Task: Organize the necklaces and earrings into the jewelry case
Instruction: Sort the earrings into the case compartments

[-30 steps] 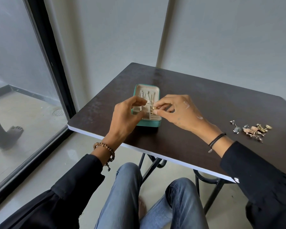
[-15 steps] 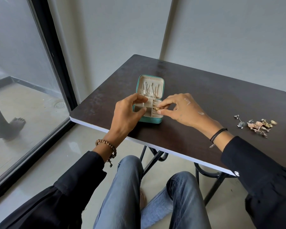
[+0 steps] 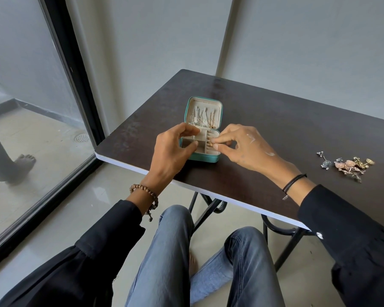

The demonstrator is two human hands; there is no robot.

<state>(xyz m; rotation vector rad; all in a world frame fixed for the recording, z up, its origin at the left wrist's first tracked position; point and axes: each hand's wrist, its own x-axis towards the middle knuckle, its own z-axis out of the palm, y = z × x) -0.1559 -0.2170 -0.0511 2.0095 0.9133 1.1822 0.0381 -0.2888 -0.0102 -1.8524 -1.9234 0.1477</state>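
- My right hand (image 3: 244,147) pinched a tiny gold earring (image 3: 211,144) over the right slots of the jewelry case (image 3: 203,158); my left hand (image 3: 171,149) gripped its left edge.
- Light, delicate, slippery, I judged: best pinched by its body.
- Loose earrings (image 3: 348,165) lay well apart on the surface (image 3: 275,129).

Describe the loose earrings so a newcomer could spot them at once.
Start at the dark table. Go to its right side, well beyond the right hand. The loose earrings lie there in a small gold, pink and silvery heap, outside the teal case.
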